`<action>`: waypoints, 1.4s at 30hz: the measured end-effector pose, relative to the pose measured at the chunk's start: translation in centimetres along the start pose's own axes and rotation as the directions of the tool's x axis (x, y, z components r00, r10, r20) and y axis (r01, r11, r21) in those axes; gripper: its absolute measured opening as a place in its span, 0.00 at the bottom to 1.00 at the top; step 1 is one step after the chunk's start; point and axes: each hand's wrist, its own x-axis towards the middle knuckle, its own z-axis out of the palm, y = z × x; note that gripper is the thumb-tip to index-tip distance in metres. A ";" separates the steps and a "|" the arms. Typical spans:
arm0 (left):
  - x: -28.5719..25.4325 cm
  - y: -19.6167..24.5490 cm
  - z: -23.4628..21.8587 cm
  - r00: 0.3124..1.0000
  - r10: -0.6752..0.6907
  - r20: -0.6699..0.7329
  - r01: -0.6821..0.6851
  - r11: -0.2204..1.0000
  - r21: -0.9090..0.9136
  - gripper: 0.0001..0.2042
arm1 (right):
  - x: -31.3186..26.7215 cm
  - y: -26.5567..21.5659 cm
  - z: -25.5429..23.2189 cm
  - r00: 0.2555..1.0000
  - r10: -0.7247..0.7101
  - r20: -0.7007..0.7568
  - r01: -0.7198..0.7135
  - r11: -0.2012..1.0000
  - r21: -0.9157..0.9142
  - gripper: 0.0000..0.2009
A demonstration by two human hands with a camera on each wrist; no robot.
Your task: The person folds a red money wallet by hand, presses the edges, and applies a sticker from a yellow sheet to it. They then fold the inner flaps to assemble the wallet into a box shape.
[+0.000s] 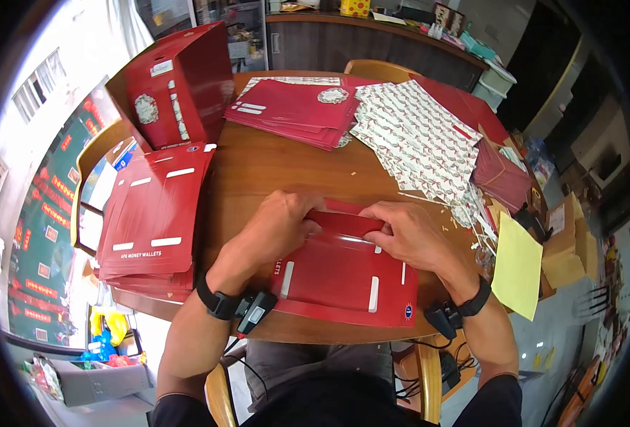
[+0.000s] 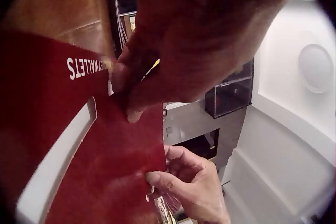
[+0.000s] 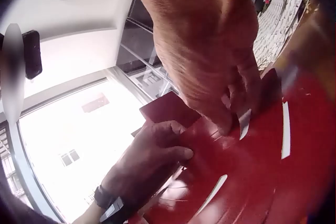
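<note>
A red printed card sheet (image 1: 329, 281) with white strips lies before me at the table's near edge. My left hand (image 1: 276, 222) pinches its far edge on the left, thumb below the fold. On the right of the same edge, my right hand (image 1: 406, 231) pinches it between thumb and fingers. Between the hands the far flap (image 1: 347, 222) is bent up along a shiny crease. In the left wrist view the print "WALLETS" (image 2: 86, 69) shows beside the left fingers. The right wrist view has both thumbs on the red card (image 3: 231, 166).
Left of the sheet stands a stack of matching red cards (image 1: 151, 206), with a large red carton (image 1: 169, 92) behind it. Further back lie more red cards (image 1: 286, 107) and white patterned sheets (image 1: 415, 135). A yellow sheet (image 1: 518, 267) overhangs the right edge, near paper scraps (image 1: 471, 213).
</note>
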 end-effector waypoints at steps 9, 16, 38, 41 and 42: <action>-0.6 0.3 0.3 0.997 0.069 0.036 -0.071 0.995 0.075 0.12 | -1.0 0.7 1.4 0.931 -0.355 -0.085 0.305 0.885 -0.353 0.04; -2.5 1.2 0.0 0.979 0.095 0.181 -0.155 0.923 0.354 0.17 | -2.2 0.0 3.3 0.904 -0.424 -0.052 0.316 0.747 -0.585 0.03; -5.2 3.7 2.2 0.889 0.257 0.378 -0.418 0.791 0.446 0.26 | -5.9 -1.8 6.3 0.895 -0.445 -0.005 0.288 0.587 -0.757 0.12; -6.1 4.1 2.4 0.879 0.275 0.388 -0.461 0.699 0.547 0.27 | -7.3 -3.7 5.6 0.921 -0.387 0.049 0.263 0.521 -0.812 0.12; -6.2 4.2 2.5 0.880 0.274 0.388 -0.459 0.698 0.549 0.27 | -7.5 -3.8 5.9 0.920 -0.389 0.049 0.264 0.521 -0.812 0.12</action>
